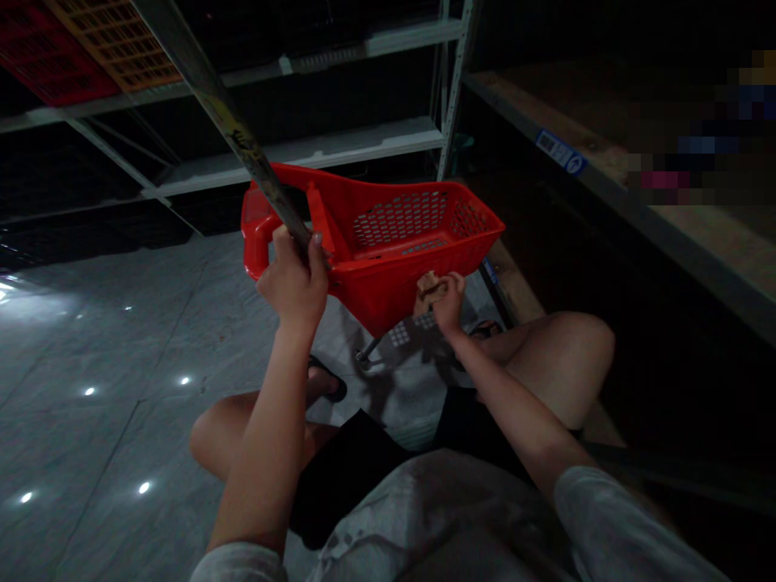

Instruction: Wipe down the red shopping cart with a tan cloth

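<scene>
A red plastic shopping cart basket (376,283) with perforated walls stands in front of my knees, tilted in view. My left hand (297,279) is wrapped round the lower end of a worn metal pole (242,149) beside the basket's handle side. The pole slants up to the upper left, and its far end is out of frame. In my right hand (447,301) is a crumpled brown cloth or paper (429,291), pressed against the basket's near outer wall. A thin metal leg with a small wheel (364,356) shows under the basket.
Metal shelving (388,141) runs along the back, with a red crate (54,56) and an orange crate (121,40) at upper left. A wooden shelf (558,133) with a blue label is on the right. Grey floor (121,339) extends left.
</scene>
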`<state>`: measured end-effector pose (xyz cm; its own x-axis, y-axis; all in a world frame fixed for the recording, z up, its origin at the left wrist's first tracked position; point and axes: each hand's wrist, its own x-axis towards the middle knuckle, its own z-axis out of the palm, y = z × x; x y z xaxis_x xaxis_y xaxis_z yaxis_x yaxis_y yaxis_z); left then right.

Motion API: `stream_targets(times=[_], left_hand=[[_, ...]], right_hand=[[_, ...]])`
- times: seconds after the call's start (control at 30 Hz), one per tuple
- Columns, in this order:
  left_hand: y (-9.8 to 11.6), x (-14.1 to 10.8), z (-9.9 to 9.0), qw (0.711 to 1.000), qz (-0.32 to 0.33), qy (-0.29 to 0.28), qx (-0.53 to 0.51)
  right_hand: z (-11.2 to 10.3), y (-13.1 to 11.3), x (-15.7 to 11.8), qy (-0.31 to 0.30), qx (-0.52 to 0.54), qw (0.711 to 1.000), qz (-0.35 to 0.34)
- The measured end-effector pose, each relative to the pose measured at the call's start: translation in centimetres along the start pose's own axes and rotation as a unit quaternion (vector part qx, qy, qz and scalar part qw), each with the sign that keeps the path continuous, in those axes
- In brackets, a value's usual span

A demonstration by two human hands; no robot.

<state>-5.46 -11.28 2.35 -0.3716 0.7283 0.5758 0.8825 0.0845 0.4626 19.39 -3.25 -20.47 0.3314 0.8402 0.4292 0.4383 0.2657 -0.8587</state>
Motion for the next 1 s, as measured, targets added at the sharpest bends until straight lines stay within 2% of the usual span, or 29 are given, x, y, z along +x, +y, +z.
stream_targets(times=[0.07,0.13,0.17,0.23,0.3,0.37,0.43,0.47,0.5,0.53,0.6,0.67,0.73,0.77,0.83,0.9,1.0], left_hand=[[0.2,-0.1,0.0,1.000,-0.004,0.007,0.006],[0.4,-0.2,0.1,1.000,-0.008,0.015,0.010],[0.4,-0.2,0.1,1.000,-0.010,0.018,0.011],[0.6,-0.3,0.1,1.000,-0.013,0.017,0.014],[0.7,-0.4,0.1,1.000,-0.015,0.011,0.019],[0.7,-0.4,-0.1,1.000,-0.017,0.008,0.019],[0.5,-0.5,-0.2,1.000,-0.019,0.008,0.010],[0.5,-0.5,-0.3,1.000,-0.020,0.007,0.003],[0.4,-0.5,-0.3,1.000,-0.019,0.003,-0.004],[0.3,-0.5,-0.3,1.000,-0.019,0.001,-0.009],[0.2,-0.6,-0.3,1.000,-0.016,0.004,-0.011],[0.2,-0.7,-0.2,1.000,-0.014,0.010,-0.003],[0.4,-0.9,-0.3,1.000,-0.016,0.015,0.008],[0.6,-1.0,-0.3,1.000,-0.018,0.018,0.014],[0.9,-1.2,-0.4,0.999,-0.025,0.024,0.025],[1.4,-1.6,-0.5,0.999,-0.031,0.024,0.034],[1.9,-2.2,-0.7,0.999,-0.033,0.020,0.036]], right_hand=[[-1.9,1.6,3.5,0.055,-0.012,0.998,0.029],[-2.4,1.8,5.3,0.111,-0.016,0.993,0.047],[-1.9,1.3,5.4,0.130,-0.015,0.990,0.050],[0.1,-0.7,3.6,0.138,-0.008,0.989,0.044],[2.6,-3.1,0.0,0.094,0.007,0.995,0.031],[4.5,-5.3,-3.8,0.013,0.031,0.999,0.016],[5.0,-6.5,-5.7,-0.063,0.058,0.996,-0.007],[4.6,-6.6,-5.6,-0.074,0.069,0.995,-0.012],[3.8,-6.4,-4.6,-0.061,0.076,0.995,-0.011],[2.7,-5.9,-2.9,-0.022,0.077,0.997,-0.002],[0.0,-4.4,2.0,0.091,0.064,0.993,0.027],[-2.4,-3.0,7.4,0.204,0.040,0.976,0.062],[-3.7,-2.5,11.0,0.239,0.033,0.967,0.082],[-3.7,-2.9,11.6,0.236,0.033,0.967,0.089],[-2.6,-5.1,10.1,0.205,0.045,0.973,0.094],[-0.7,-8.9,5.7,0.152,0.074,0.983,0.071],[1.8,-15.0,-1.9,0.013,0.130,0.990,-0.052]])
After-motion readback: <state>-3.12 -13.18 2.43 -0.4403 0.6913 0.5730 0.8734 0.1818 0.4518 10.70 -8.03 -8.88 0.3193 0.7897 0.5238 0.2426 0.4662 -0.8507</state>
